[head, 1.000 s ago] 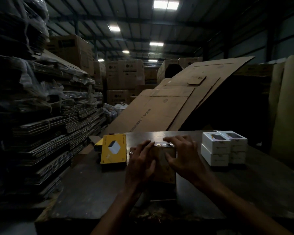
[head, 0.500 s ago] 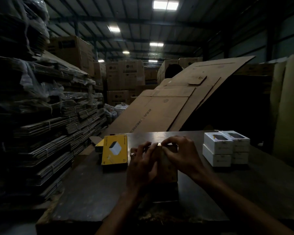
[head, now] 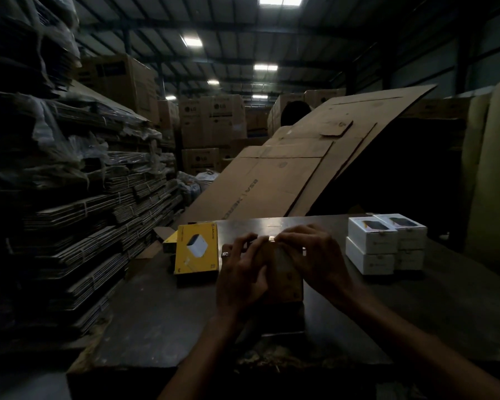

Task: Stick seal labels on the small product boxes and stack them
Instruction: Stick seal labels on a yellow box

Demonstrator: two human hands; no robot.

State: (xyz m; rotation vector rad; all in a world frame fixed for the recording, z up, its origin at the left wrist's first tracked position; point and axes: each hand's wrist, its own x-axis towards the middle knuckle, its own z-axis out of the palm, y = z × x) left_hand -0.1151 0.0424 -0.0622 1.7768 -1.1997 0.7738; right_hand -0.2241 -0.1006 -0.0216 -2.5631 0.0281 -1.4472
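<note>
Both forearms rose from the bottom edge, dark and partly cut off by the frame. The left hand (head: pixel 241 272) lay over the near left side of a brown box (head: pixel 286 280) standing on the dark worktop (head: pixel 156 313), its fingers curved up toward the box's far top edge; a ring showed on one finger. The right hand (head: pixel 315 255) came over the box's right side, its fingertips pinched at that same top edge, where a small pale bit (head: pixel 272 238) caught the light between the two hands. Whether that bit was a label could not be made out, and most of the box was hidden by the hands and the gloom. Just left of the hands lay a yellow box (head: pixel 196 249), flat on the worktop, with another yellow edge half hidden behind it. To the right, apart from the hands, stood a stack of white boxes (head: pixel 384 243), two high and two deep. Beyond the worktop leaned large cardboard sheets (head: pixel 286 180); bundled flat cartons (head: pixel 70 197) filled the left, blurred and dim.
</note>
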